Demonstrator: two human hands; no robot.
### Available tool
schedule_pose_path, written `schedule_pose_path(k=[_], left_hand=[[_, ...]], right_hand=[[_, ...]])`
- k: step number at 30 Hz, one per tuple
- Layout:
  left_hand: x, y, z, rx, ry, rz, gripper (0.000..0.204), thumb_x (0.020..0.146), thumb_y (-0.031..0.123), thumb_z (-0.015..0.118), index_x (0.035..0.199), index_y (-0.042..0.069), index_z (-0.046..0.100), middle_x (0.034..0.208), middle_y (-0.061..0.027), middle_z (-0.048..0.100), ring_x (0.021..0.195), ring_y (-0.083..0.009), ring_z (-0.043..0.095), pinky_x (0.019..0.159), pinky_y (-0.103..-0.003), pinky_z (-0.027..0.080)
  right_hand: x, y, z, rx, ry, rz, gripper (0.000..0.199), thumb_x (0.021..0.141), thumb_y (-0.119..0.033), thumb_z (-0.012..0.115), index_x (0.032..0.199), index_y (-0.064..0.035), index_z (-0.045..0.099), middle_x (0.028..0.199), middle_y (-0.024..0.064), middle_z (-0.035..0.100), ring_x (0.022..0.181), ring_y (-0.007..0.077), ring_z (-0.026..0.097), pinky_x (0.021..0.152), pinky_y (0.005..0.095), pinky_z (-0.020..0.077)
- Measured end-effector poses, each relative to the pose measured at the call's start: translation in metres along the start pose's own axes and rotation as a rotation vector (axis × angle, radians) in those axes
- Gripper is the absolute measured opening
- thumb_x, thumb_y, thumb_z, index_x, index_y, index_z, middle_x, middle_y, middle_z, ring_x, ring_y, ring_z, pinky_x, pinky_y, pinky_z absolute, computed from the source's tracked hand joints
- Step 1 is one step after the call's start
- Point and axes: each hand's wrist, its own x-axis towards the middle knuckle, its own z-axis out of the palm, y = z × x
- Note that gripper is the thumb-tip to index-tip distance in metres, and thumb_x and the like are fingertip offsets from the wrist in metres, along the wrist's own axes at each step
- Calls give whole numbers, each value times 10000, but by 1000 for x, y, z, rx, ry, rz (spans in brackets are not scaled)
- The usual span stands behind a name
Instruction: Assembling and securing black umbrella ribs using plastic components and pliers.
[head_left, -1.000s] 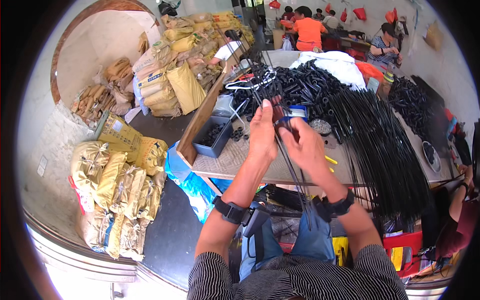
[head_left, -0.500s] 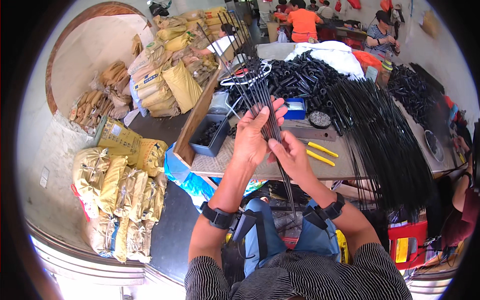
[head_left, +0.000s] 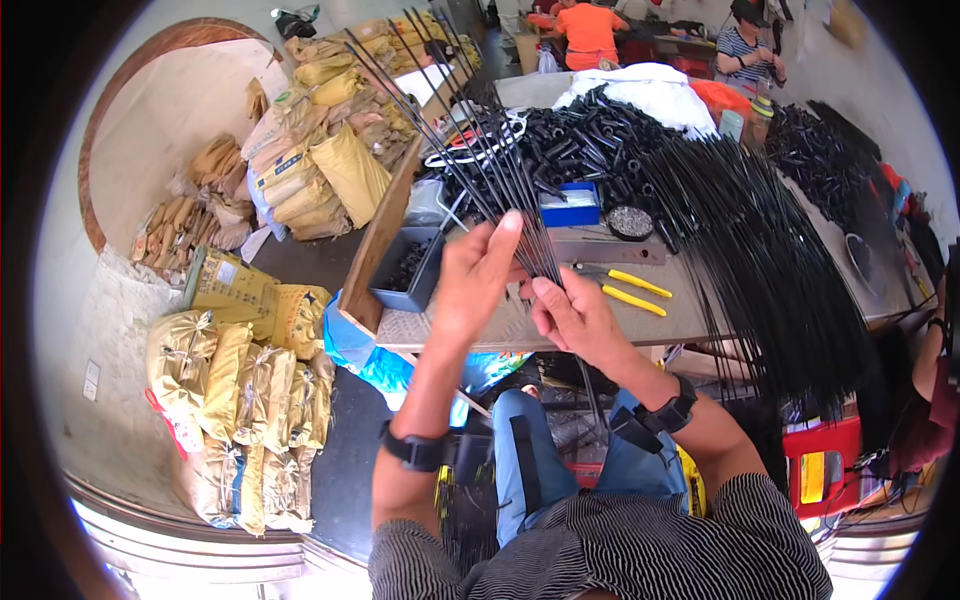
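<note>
A fanned bundle of thin black tapered rods [head_left: 505, 180] slants up and left above the table's front edge. My right hand [head_left: 580, 315] is closed round its lower part, thumb in front, and the narrow ends run down between my knees. Beside the bundle, on its left, is my left hand [head_left: 470, 285], smeared by motion. Its thumb points up in front of the rods; the other fingers are mostly hidden, so its grip is unclear. Yellow-handled pliers [head_left: 635, 290] lie on the table [head_left: 410, 330] just right of my right hand.
Black tubular parts [head_left: 600, 135] are heaped behind a blue box [head_left: 572, 205] and a round dish [head_left: 630, 222]. A grey bin [head_left: 412, 270] stands by the wooden side board [head_left: 385, 230]. More black rods [head_left: 760, 270] overhang the table's right front. Sacks [head_left: 240, 385] are stacked left; people [head_left: 585, 35] sit behind.
My left hand has shifted left and down, and its spread fingers no longer show across the rods. My right hand keeps hold of the bundle. The whole view has shifted slightly.
</note>
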Motion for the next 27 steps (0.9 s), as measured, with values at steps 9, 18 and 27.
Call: schedule_pose_path(k=[9, 18, 27], left_hand=[[-20, -6, -13, 398, -10, 506, 172, 757, 52, 635, 928, 41, 646, 839, -63, 661, 854, -190, 600, 849, -308, 427], [0, -4, 11, 384, -85, 379, 154, 809, 67, 611, 942, -7, 632, 861, -16, 645, 795, -51, 543, 734, -226, 453], [14, -94, 7, 383, -510, 94, 181, 835, 133, 589, 974, 28, 636, 952, -70, 641, 913, -98, 556, 793, -278, 452]], right_hand=[[-38, -23, -4, 312, -535, 215, 350, 938, -188, 373, 1237, -9, 339, 891, 141, 592, 706, 182, 628, 624, 263, 513], [-50, -25, -7, 317, -362, 204, 293, 940, -172, 379, 1158, 23, 366, 875, 174, 595, 696, 223, 637, 617, 299, 526], [-45, -22, -26, 262, -221, 20, 256, 947, -161, 354, 1118, 27, 391, 885, 157, 592, 739, 212, 641, 646, 289, 524]])
